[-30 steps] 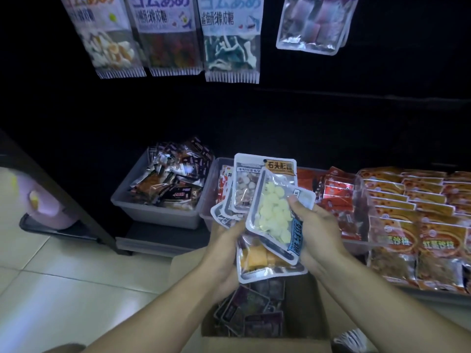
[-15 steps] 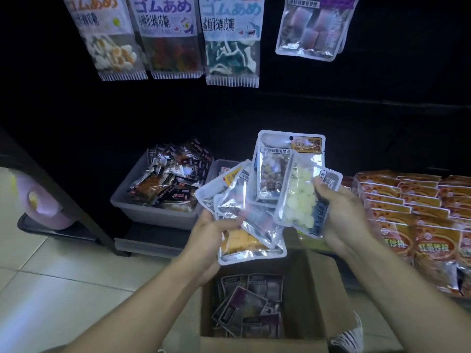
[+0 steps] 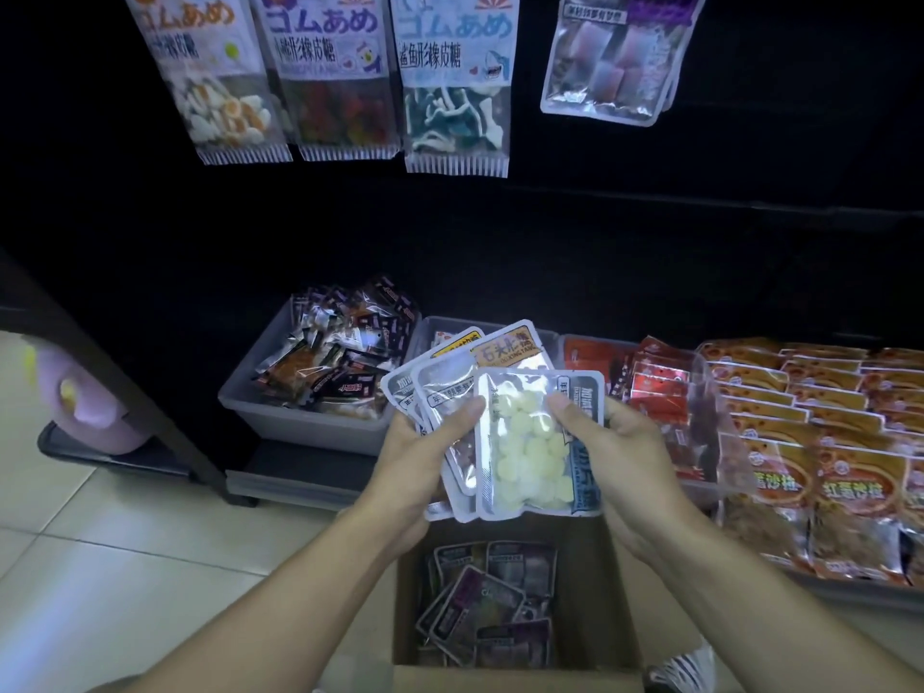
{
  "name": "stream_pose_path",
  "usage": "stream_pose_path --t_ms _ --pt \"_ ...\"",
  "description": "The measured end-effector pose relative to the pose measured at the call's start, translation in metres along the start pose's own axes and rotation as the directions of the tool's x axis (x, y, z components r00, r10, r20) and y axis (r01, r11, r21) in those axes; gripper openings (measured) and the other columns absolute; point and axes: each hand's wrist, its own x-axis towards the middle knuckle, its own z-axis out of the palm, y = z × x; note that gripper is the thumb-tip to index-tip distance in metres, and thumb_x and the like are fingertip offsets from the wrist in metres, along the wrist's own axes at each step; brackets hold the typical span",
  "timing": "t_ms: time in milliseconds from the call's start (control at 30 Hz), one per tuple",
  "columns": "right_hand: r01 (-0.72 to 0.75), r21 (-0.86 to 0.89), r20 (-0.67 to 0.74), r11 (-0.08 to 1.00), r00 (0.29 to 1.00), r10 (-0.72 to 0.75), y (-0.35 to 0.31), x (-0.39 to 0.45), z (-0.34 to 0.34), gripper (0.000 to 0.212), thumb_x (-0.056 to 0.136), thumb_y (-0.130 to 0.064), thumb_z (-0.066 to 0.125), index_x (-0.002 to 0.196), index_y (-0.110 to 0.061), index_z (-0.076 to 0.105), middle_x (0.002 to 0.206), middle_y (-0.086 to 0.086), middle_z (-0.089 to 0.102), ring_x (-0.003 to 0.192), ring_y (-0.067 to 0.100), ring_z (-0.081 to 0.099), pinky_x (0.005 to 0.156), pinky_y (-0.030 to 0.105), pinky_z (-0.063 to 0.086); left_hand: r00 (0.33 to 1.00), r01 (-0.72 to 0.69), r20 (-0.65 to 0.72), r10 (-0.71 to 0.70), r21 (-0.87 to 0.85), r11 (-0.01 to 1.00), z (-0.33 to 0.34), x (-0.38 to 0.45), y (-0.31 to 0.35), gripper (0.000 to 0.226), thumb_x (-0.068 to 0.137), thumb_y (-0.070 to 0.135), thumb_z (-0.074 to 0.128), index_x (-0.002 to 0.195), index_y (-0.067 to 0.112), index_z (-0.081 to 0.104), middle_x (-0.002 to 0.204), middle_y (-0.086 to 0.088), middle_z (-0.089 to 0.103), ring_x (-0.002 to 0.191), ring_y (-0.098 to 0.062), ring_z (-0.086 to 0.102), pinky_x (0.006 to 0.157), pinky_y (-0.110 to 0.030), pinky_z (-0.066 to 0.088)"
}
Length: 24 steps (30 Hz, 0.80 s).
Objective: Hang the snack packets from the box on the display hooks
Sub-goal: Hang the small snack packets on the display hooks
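Holding a fanned stack of snack packets point(image 3: 492, 417) above the open cardboard box point(image 3: 590, 582), both hands pinch it: the left hand point(image 3: 425, 447) grips the stack's left edge, the right hand point(image 3: 612, 442) nips the front packet point(image 3: 535, 442), clear-windowed with pale round sweets, long axis upright. The hanging packets point(image 3: 452, 82) on the display lie well above the box, roughly equally near either hand. More dark packets point(image 3: 492, 607) remain in the box.
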Motion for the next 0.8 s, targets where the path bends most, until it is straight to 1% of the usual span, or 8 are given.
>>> stream_pose_path --t_ms 133,233,300,367,433,600,700,800 --pt "0.002 -0.03 -0.016 1.0 1.0 -0.002 -0.007 0.0 -0.002 0.02 0.091 -0.035 0.077 0.094 -0.016 0.083 0.091 0.007 0.082 0.085 0.031 0.08 0.084 0.056 0.064 1.0 -0.011 -0.011 0.011 -0.001 1.0 0.002 0.001 0.001 0.028 0.093 0.02 0.075 0.12 0.018 0.068 0.094 0.003 0.084 0.077 -0.011 0.08 0.057 -0.025 0.061" --pt "0.009 -0.027 -0.095 1.0 0.995 -0.011 -0.011 0.004 -0.003 0.025 0.093 -0.036 0.075 0.086 -0.013 0.081 0.086 0.009 0.082 0.082 0.032 0.08 0.082 0.056 0.065 0.998 -0.034 -0.049 0.035 0.009 0.999 0.001 0.005 0.004 0.05 0.078 0.03 0.082 0.125 0.017 0.07 0.112 -0.005 0.082 0.096 -0.021 0.081 0.078 -0.038 0.065" --pt "-0.021 -0.015 -0.118 1.0 0.993 0.019 -0.014 0.01 -0.008 0.025 0.098 -0.037 0.069 0.091 -0.015 0.08 0.089 0.007 0.082 0.08 0.026 0.08 0.082 0.05 0.065 0.995 -0.042 -0.084 0.045 0.033 0.999 -0.002 0.008 0.006 0.045 0.081 0.031 0.085 0.122 0.019 0.071 0.108 -0.003 0.083 0.099 -0.025 0.08 0.093 -0.05 0.062" --pt "-0.112 0.001 -0.084 0.994 0.99 0.111 -0.016 0.018 -0.014 0.031 0.099 -0.043 0.064 0.101 -0.015 0.078 0.094 0.007 0.082 0.086 0.027 0.08 0.084 0.048 0.064 0.991 -0.049 -0.121 0.056 0.059 0.997 -0.005 0.009 0.008 0.03 0.088 0.031 0.084 0.114 0.023 0.071 0.093 0.002 0.082 0.087 -0.021 0.079 0.093 -0.053 0.061" --pt "-0.218 0.041 0.011 0.975 0.976 0.218 -0.016 0.021 -0.018 0.037 0.098 -0.046 0.064 0.111 -0.013 0.076 0.101 0.011 0.082 0.092 0.031 0.08 0.085 0.048 0.063 0.988 -0.04 -0.146 0.051 0.077 0.996 -0.009 0.011 0.011 0.033 0.089 0.034 0.084 0.117 0.024 0.07 0.097 0.004 0.083 0.09 -0.02 0.08 0.093 -0.049 0.062" --pt "-0.293 0.062 0.28 0.954 0.923 0.265 -0.016 0.015 -0.017 0.055 0.075 -0.009 0.078 0.129 -0.007 0.068 0.118 0.016 0.078 0.111 0.034 0.075 0.098 0.048 0.057 0.988 -0.01 -0.156 0.02 0.067 0.998 -0.014 0.013 0.016 0.048 0.087 0.038 0.085 0.129 0.023 0.069 0.113 0.003 0.082 0.105 -0.022 0.079 0.097 -0.05 0.062" --pt "-0.251 0.012 0.221 0.968 0.945 0.242 -0.014 0.01 -0.01 0.058 0.067 -0.002 0.082 0.123 -0.006 0.069 0.111 0.015 0.08 0.103 0.033 0.077 0.089 0.044 0.058 0.989 -0.002 -0.147 0.016 0.097 0.995 -0.015 0.008 0.019 0.065 0.079 0.027 0.09 0.136 0.017 0.061 0.114 -0.001 0.082 0.102 -0.023 0.08 0.09 -0.048 0.064" --pt "-0.262 0.028 0.207 0.965 0.945 0.251 -0.018 0.005 -0.006 0.057 0.066 0.004 0.082 0.121 -0.001 0.07 0.109 0.019 0.079 0.102 0.038 0.077 0.092 0.05 0.058 0.983 0.004 -0.185 0.01 0.075 0.997 -0.013 -0.006 0.029 0.08 0.067 0.013 0.097 0.134 0.021 0.053 0.111 -0.002 0.081 0.101 -0.028 0.079 0.097 -0.055 0.061"
